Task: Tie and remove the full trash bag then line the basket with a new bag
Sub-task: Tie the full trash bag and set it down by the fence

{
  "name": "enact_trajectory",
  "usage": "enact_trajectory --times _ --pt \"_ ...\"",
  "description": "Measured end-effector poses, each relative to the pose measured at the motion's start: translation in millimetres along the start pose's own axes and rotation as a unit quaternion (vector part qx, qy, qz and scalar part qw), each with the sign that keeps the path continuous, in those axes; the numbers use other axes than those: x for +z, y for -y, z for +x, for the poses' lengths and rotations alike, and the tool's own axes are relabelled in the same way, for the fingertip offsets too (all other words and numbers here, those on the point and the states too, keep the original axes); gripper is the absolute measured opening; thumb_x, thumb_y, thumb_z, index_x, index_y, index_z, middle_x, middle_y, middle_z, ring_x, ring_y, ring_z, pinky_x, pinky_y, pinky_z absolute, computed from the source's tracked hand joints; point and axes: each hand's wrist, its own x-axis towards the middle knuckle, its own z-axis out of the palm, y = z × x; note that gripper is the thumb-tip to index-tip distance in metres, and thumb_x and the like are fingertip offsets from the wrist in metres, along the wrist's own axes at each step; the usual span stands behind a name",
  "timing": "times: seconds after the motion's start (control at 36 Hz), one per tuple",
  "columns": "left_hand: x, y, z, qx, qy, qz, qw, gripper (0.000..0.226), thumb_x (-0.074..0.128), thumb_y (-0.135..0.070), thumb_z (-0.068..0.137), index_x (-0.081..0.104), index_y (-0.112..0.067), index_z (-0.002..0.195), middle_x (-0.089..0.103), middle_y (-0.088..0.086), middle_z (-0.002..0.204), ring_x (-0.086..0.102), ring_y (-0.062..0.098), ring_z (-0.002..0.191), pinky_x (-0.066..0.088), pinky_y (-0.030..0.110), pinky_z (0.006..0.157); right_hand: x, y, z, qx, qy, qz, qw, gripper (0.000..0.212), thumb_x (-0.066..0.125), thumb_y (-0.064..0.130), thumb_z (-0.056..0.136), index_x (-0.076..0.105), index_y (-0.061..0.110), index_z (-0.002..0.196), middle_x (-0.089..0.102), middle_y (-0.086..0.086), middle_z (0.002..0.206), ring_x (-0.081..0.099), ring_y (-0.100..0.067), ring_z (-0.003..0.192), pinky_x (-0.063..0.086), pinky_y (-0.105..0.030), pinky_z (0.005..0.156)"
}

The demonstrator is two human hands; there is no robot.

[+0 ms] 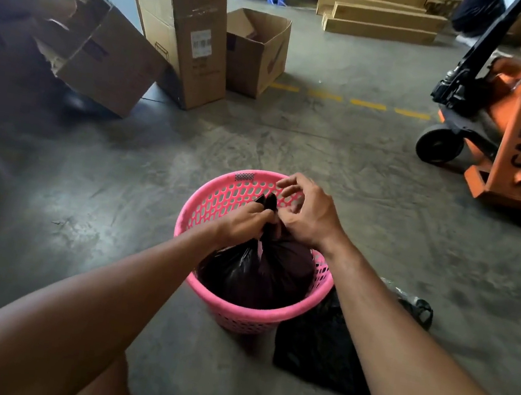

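Observation:
A pink perforated plastic basket (237,314) stands on the concrete floor in front of me. Inside it sits a full black trash bag (259,270), its top gathered into a neck with two short ends sticking up. My left hand (243,223) is closed around that neck from the left. My right hand (308,215) pinches the bag's ends from the right, with some fingers lifted and spread. A second black bag (318,349) lies flat on the floor just right of the basket, partly under my right forearm.
Several open cardboard boxes (188,33) stand at the back left. An orange pallet jack (502,131) is parked at the right. A dashed yellow line (366,104) crosses the floor behind the basket. A small dark item (417,308) lies beside my right forearm.

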Motion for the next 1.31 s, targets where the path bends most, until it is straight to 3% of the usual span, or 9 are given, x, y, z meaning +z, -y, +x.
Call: enact_trajectory --times 0.14,0.36,0.5,0.61,0.75,0.83,0.94,1.08,1.31 --pt "-6 -2 -3 0.018 0.027 0.019 0.999 0.033 0.043 -0.024 0.087 0.063 -0.009 0.066 0.06 0.013 0.074 0.048 0.026 0.069 0.04 0.033 0.07 5 -17 -6 0.039 0.121 -0.01 0.992 0.04 0.073 0.006 0.074 0.071 0.019 0.111 0.072 0.005 0.096 0.062 0.005 0.07 0.05 -0.018 0.073" --pt "-25 6 2 -0.068 0.05 -0.125 0.989 0.032 0.043 -0.016 0.104 0.07 0.001 0.109 0.07 0.017 0.089 0.071 0.018 0.069 0.049 0.017 0.055 3 -27 -8 0.079 -0.038 0.014 0.996 0.006 0.08 0.014 0.074 0.077 0.019 0.073 0.076 0.008 0.071 0.071 -0.004 0.07 0.052 -0.017 0.067" --pt "-27 16 8 -0.119 0.048 -0.203 0.971 0.032 0.048 -0.023 0.103 0.073 -0.013 0.12 0.073 0.009 0.095 0.07 0.016 0.083 0.046 0.025 0.075 28 -30 -26 0.124 0.049 0.083 0.988 0.016 0.08 0.008 0.075 0.074 0.022 0.068 0.074 0.002 0.065 0.068 -0.01 0.06 0.059 -0.037 0.068" --pt "-20 11 2 -0.102 0.047 -0.216 0.97 0.03 0.046 -0.015 0.104 0.073 -0.008 0.116 0.075 0.011 0.09 0.073 0.014 0.078 0.05 0.03 0.09 57 -36 -39 0.177 0.014 0.103 0.979 0.017 0.083 0.019 0.079 0.072 0.022 0.066 0.072 0.014 0.069 0.063 0.008 0.065 0.049 -0.017 0.066" --pt "-22 -8 -4 -0.006 0.005 0.097 0.995 0.039 0.069 -0.015 0.084 0.059 -0.01 0.121 0.067 0.002 0.089 0.066 0.018 0.081 0.055 0.036 0.083 69 -32 -42 0.164 0.002 0.069 0.984 0.015 0.084 0.027 0.074 0.076 0.015 0.074 0.07 0.004 0.069 0.062 -0.007 0.062 0.041 -0.02 0.059" --pt "-27 -27 -5 0.024 0.072 0.332 0.94 0.053 0.071 -0.032 0.08 0.048 -0.019 0.125 0.066 -0.001 0.097 0.064 0.022 0.089 0.051 0.037 0.081 71 -27 -42 0.135 -0.01 0.019 0.991 0.011 0.071 0.024 0.077 0.068 0.016 0.086 0.076 -0.005 0.081 0.071 -0.029 0.081 0.045 -0.03 0.066" --pt "-22 -42 -2 0.073 0.101 0.521 0.844 0.043 0.058 -0.02 0.087 0.043 -0.012 0.127 0.064 0.011 0.105 0.062 0.033 0.085 0.044 0.04 0.071 70 -23 -49 0.101 -0.046 0.074 0.991 0.038 0.078 0.028 0.07 0.053 0.025 0.099 0.07 0.008 0.072 0.07 -0.015 0.071 0.052 -0.029 0.072" --pt "-26 -34 6 0.161 0.081 0.615 0.768 0.043 0.059 -0.021 0.087 0.049 -0.017 0.128 0.069 0.012 0.113 0.069 0.034 0.1 0.051 0.04 0.074 59 -17 -51 0.009 -0.067 0.069 0.995 0.039 0.079 0.029 0.074 0.068 0.024 0.111 0.077 0.007 0.09 0.07 -0.008 0.08 0.052 -0.021 0.077" --pt "-38 -5 6 0.186 -0.053 0.495 0.847 0.025 0.061 -0.015 0.078 0.068 -0.026 0.099 0.073 0.0 0.082 0.068 0.026 0.07 0.054 0.039 0.06 35 -27 -45 0.055 -0.07 -0.033 0.995 0.009 0.065 0.026 0.074 0.071 0.021 0.079 0.075 0.001 0.072 0.07 -0.02 0.073 0.054 -0.035 0.073"
